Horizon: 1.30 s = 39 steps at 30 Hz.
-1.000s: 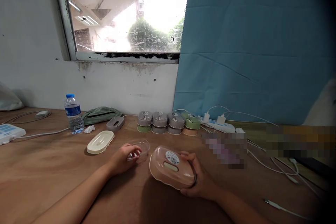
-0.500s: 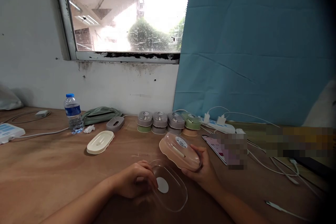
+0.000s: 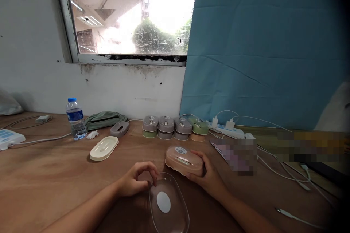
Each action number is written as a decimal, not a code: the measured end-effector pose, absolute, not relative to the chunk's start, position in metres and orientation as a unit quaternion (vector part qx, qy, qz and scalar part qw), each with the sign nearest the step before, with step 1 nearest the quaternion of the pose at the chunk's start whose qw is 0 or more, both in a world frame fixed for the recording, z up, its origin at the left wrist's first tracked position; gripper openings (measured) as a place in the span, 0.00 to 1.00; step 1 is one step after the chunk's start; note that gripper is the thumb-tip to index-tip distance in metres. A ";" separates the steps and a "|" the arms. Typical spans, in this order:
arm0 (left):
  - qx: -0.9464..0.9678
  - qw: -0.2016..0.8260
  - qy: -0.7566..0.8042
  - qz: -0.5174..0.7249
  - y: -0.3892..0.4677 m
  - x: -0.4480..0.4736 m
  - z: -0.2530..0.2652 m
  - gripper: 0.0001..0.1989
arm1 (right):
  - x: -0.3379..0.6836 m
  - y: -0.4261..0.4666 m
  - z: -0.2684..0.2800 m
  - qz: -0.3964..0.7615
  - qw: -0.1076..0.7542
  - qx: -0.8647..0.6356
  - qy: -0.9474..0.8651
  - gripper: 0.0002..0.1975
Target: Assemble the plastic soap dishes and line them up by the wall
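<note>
We are resting our left hand (image 3: 135,182) on the bench (image 3: 49,174), fingers curled downward, with the fingertips touching the near-left rim of a clear plastic lid (image 3: 168,204). That grip is loosely arched rather than closed: the fingers are bending over the rim, and we cannot tell whether the thumb is pinching it from below. The lid is lying flat on the bench directly in front of us, an elongated oval of thin, glossy, see-through plastic with a round white sticker at its middle.

Our right hand (image 3: 209,176) is wrapping around the right end of a pink oval case (image 3: 183,160), the fingers and thumb clamped on its side. The case is sitting on the bench just beyond the lid, rounded and smooth, of matte pinkish plastic, with a small round label and a short pale slot on its top.

Farther back, a row of stacked oval cases (image 3: 175,127) in grey, green and tan is standing against the wall. To their left a single grey case (image 3: 119,129) is lying near a cream oval tray (image 3: 104,148), shallow and ridged. A small water bottle (image 3: 73,118) with a blue cap is standing upright beside a folded green cloth pouch (image 3: 105,119). A white power strip (image 3: 229,131) with chargers and thin white cables is trailing off to the right. The bench itself is showing a warm brown, grained plywood surface.
</note>
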State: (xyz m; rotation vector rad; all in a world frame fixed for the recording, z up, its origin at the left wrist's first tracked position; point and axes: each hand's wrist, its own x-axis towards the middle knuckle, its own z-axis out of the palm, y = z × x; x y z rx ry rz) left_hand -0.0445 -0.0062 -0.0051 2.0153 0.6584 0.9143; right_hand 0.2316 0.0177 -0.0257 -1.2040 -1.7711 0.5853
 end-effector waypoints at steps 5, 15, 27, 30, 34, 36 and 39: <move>0.763 0.323 0.373 0.418 0.006 -0.043 -0.014 0.16 | 0.234 0.024 -0.032 0.222 0.427 -0.485 -0.731 0.32; 0.711 0.193 0.474 0.481 0.024 -0.051 -0.024 0.10 | 0.190 0.072 -0.008 0.219 0.346 -0.367 -0.835 0.32; 0.705 0.109 0.537 0.450 0.026 -0.058 -0.026 0.12 | 0.083 0.078 0.009 0.196 0.261 -0.411 -0.851 0.27; 0.702 0.053 0.588 0.399 0.027 -0.063 -0.029 0.21 | 0.085 0.081 0.008 0.224 0.249 -0.378 -0.863 0.32; 0.681 -0.052 0.633 0.364 0.032 -0.072 -0.032 0.34 | 0.105 0.078 0.006 0.275 0.276 -0.341 -0.856 0.31; 0.691 -0.088 0.622 0.357 0.035 -0.077 -0.031 0.35 | 0.121 0.070 0.007 0.294 0.294 -0.327 -0.849 0.23; 0.739 -0.105 0.582 0.323 0.037 -0.081 -0.027 0.31 | 0.150 0.057 0.008 0.289 0.304 -0.345 -0.840 0.14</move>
